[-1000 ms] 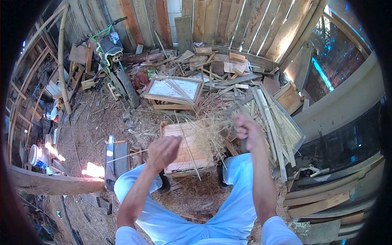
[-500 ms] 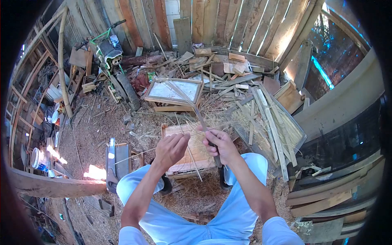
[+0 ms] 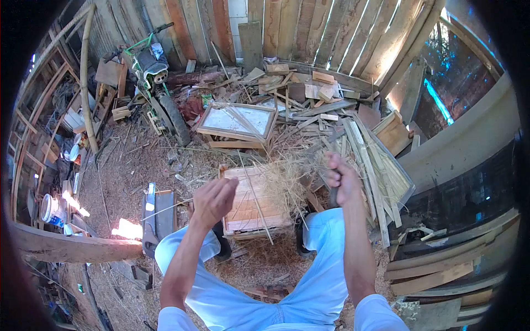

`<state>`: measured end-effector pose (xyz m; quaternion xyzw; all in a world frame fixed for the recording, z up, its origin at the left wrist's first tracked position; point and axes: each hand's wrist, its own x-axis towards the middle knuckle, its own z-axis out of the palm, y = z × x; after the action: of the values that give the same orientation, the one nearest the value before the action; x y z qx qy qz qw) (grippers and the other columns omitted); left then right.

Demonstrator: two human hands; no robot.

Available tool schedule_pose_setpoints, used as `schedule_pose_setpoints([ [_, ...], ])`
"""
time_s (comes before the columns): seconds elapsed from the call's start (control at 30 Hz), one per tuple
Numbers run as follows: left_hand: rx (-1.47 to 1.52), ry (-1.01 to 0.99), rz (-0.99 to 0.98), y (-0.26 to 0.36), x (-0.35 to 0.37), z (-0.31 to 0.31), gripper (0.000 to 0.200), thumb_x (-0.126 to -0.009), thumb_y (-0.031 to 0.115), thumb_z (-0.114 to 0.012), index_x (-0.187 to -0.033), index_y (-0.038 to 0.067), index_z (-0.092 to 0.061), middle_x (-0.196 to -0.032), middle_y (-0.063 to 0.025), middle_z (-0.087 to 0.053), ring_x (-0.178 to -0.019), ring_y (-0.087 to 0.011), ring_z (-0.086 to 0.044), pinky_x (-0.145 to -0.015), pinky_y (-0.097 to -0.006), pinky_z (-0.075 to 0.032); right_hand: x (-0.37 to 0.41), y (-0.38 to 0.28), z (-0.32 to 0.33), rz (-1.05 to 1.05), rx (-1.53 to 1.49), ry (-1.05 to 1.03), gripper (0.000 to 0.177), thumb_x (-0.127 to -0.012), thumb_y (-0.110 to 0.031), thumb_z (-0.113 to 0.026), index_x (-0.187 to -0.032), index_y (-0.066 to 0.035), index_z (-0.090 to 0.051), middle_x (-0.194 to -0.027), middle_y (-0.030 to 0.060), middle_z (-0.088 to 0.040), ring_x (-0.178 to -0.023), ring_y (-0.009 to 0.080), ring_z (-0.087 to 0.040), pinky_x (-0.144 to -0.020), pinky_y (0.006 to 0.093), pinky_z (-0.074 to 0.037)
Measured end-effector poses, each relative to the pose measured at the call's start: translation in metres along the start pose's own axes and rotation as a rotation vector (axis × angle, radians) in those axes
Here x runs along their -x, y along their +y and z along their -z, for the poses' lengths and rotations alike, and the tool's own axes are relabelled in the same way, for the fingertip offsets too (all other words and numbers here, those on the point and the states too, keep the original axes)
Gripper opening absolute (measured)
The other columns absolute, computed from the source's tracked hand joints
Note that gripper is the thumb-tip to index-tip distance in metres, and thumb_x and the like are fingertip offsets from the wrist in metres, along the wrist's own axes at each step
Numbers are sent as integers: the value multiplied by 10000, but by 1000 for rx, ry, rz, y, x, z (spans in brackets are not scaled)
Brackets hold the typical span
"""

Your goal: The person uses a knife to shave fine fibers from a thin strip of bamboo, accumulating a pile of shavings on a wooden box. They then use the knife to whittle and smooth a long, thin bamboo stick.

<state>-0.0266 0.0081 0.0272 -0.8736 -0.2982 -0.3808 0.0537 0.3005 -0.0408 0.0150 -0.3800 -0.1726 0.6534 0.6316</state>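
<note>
My left hand [image 3: 214, 201] is closed on a thin wooden strip [image 3: 164, 211], whose end sticks out to the lower left. My right hand [image 3: 343, 179], off to the right, is wrapped round the dark handle of a knife [image 3: 334, 144]; its blade points away from me and is blurred. Between my knees stands a low wooden box-like stand [image 3: 248, 212] with a slatted top. A tangle of fine, pale shavings [image 3: 284, 182] covers its right side. One loose thin stick [image 3: 255, 196] lies across the slats.
Ahead lies a framed white panel [image 3: 234, 120]. Long wooden strips [image 3: 367, 165] rest on a board to the right, below a heap of offcuts [image 3: 309, 91]. A small motorbike [image 3: 160, 99] stands at the back left. A dark blade-shaped tool [image 3: 150, 220] is by my left knee.
My right hand has swung right and forward with the knife, away from the left hand. My left hand has drawn slightly left and down with the strip. More shavings show over the stand.
</note>
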Motion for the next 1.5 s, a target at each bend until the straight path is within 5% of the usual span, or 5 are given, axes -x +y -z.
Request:
schedule_pose_setpoints([
  [0.1,8,6,94,-6,-1,1,111,-769,45,-660,-852,88,-601,-690,-35,-573,-612,-193,-590,-511,-294,-447,4,-7,-2,142,-66,96,356,-944,-197,-512,-1234,4,-466,-717,-34,-450,-501,16,-347,-391,155,-286],
  [0.4,204,-66,201,27,-14,-22,82,-776,37,-668,-810,76,-604,-674,-52,-610,-529,-189,-609,-468,-305,-453,21,59,-64,-29,343,-207,392,-939,-207,-541,-1285,-40,-466,-758,36,-565,-503,32,-402,-414,160,-292],
  [0.53,285,-103,203,32,-10,-26,76,-789,59,-657,-821,92,-597,-695,-40,-610,-575,-207,-618,-474,-311,-461,18,62,-71,-98,236,-274,358,-938,-201,-546,-1236,-7,-504,-764,35,-568,-504,34,-402,-419,155,-293],
  [1.17,338,-110,209,27,-7,-21,77,-791,84,-664,-803,99,-589,-685,-28,-611,-560,-205,-611,-451,-312,-446,18,47,-53,-99,249,-225,293,-937,-200,-543,-1107,38,-556,-718,0,-528,-500,36,-400,-400,168,-289],
  [1.5,328,-34,271,2,6,-2,80,-770,44,-662,-781,80,-591,-665,-44,-612,-548,-187,-616,-462,-298,-457,5,-13,10,164,108,101,300,-946,-219,-520,-1133,16,-530,-695,-21,-476,-477,24,-361,-381,163,-280],
])
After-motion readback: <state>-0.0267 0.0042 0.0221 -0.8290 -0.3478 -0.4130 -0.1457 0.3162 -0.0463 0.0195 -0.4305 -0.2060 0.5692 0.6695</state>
